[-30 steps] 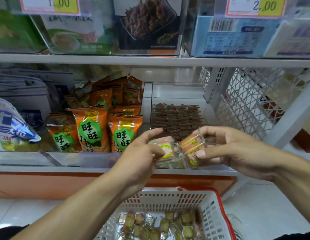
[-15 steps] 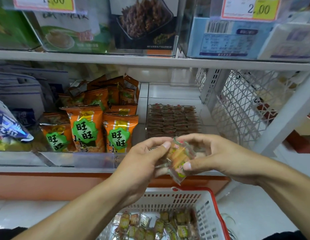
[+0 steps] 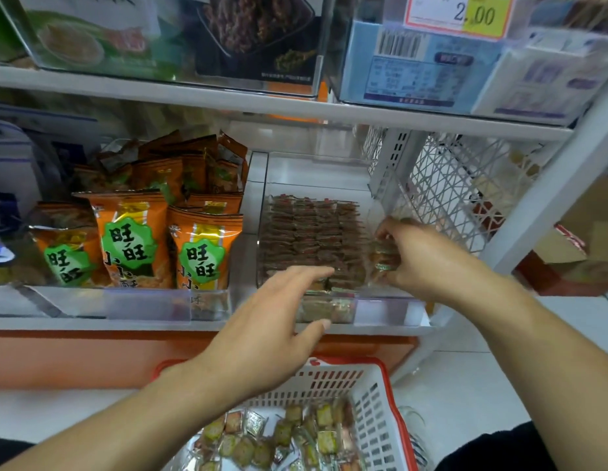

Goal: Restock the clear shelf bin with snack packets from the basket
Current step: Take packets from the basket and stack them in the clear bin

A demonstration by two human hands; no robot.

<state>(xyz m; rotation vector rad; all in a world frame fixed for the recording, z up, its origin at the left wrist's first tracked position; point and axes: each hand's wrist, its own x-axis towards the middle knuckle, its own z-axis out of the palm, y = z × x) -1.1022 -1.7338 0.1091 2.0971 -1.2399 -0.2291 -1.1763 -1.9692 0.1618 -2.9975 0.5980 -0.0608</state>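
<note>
While reaching into the bin on the shelf, right hand seen with fingers curled round a small stack of packets at the bin's right side, just beside the rows already laid there. Left hand hovering at the bin's front edge, fingers spread and relaxed, holding nothing. More packets loose in the basket below. Judged light and small, with slick, crinkly clear wrappers likely to slide against each other; contents probably soft enough to dent under a hard squeeze. Best pinched across the flat faces, several at once, with even pressure, then set down edge-first against the existing rows. Orange bags in the neighbouring bin untouched.
</note>
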